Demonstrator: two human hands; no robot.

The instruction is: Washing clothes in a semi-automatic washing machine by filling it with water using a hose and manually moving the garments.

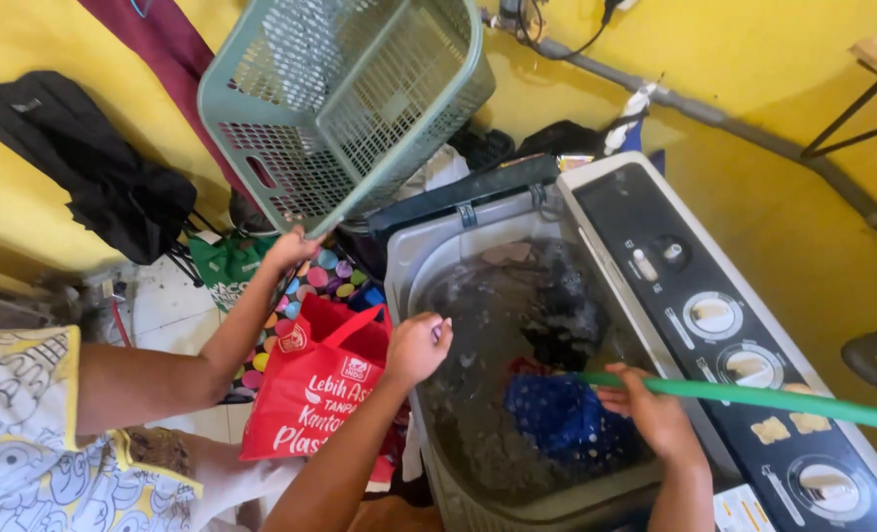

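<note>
Right hand (655,414) closes its grip round the green hose (754,396), aiming it into the washer tub (409,266); left hand (417,347) hovers fisted (contents unclear).

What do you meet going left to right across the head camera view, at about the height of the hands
Another person's patterned sleeve → red shopping bag → left hand at the washer tub's rim → blue cloth in the water → right hand holding the green hose → control dials.
</note>
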